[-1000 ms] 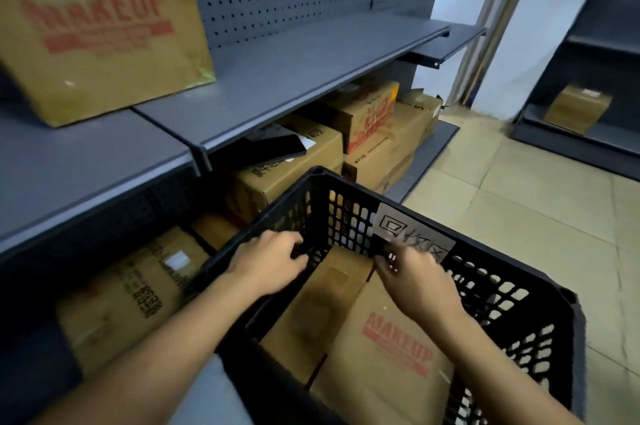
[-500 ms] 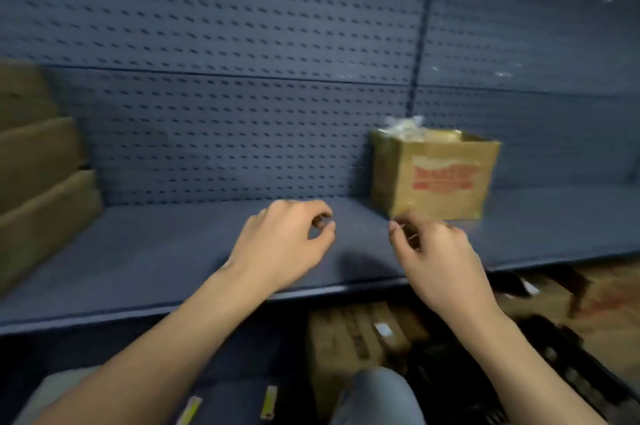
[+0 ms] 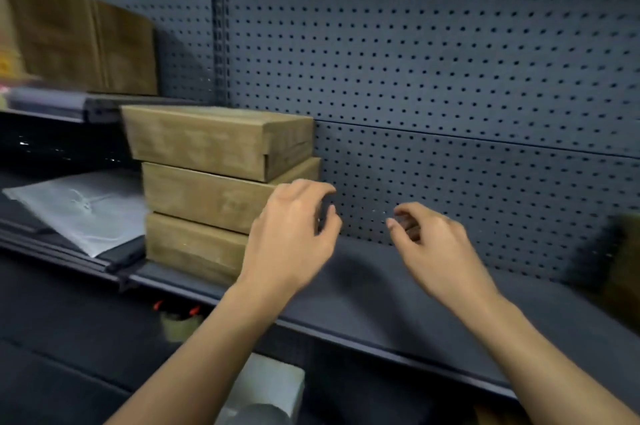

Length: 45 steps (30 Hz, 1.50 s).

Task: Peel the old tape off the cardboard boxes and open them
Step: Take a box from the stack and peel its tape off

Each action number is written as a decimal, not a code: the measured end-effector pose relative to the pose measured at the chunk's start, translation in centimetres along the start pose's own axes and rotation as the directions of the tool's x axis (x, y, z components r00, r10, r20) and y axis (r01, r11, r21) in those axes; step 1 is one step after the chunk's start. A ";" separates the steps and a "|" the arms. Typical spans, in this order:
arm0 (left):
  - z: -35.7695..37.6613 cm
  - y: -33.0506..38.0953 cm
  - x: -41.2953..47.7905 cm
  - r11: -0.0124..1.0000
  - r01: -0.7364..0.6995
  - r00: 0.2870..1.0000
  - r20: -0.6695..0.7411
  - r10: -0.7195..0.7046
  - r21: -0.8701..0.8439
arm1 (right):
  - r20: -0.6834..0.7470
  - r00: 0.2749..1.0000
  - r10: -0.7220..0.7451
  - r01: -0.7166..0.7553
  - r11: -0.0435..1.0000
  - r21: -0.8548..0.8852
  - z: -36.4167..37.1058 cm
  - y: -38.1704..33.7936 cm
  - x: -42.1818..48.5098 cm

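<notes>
Presently left hand and right hand hang loosely curled, empty; a careless tug could topple the stacked boxes.

This looks like a shop or its stockroom: a dark grey metal shelf runs along a perforated back panel, with three closed cardboard boxes stacked at the left and more cardboard on a higher shelf far left.

Three stacked cardboard boxes on the shelf. One larger box upper left, one box edge far right. One white plastic sheet.
</notes>
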<state>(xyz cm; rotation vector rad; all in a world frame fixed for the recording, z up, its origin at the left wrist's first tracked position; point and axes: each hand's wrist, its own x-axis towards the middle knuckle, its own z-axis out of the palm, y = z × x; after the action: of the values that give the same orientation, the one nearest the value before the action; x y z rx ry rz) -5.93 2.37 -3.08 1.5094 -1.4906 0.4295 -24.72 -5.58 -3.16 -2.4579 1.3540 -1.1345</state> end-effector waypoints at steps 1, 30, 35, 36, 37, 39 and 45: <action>-0.7 -0.9 0.3 1.000 0.010 0.999 -0.039 -0.009 0.003 | 0.016 1.000 -0.012 0.012 1.000 0.017 0.4 -0.9 0.7; -10.0 -19.3 8.2 0.784 0.579 0.792 -0.072 -0.606 -0.222 | 0.198 0.977 -0.082 0.042 0.980 0.196 7.4 -17.3 11.7; -9.7 -19.6 8.9 0.751 0.563 0.781 -0.075 -0.620 -0.346 | 0.172 0.980 -0.101 0.056 0.967 0.250 7.5 -17.0 11.7; -9.6 -19.5 9.0 0.755 0.553 0.784 -0.089 -0.615 -0.352 | 0.168 0.981 -0.097 0.050 0.963 0.265 7.4 -16.9 11.7; -9.6 -19.2 9.0 0.761 0.545 0.787 -0.098 -0.609 -0.352 | 0.161 0.983 -0.089 0.040 0.958 0.284 7.2 -16.8 11.6; -9.4 -18.4 8.9 0.772 0.536 0.796 -0.099 -0.597 -0.341 | 0.141 0.988 -0.070 0.021 0.947 0.320 6.6 -16.3 11.5; -8.5 -13.4 8.4 0.846 0.447 0.850 -0.157 -0.503 -0.290 | 0.043 0.998 -0.047 0.029 0.936 0.351 2.8 -12.3 10.8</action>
<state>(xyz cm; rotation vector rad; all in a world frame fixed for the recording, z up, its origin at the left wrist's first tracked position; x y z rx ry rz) 10.99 1.73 2.87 1.5109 -0.9007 0.1054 -11.02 -7.17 6.09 -2.2454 0.9918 -1.1937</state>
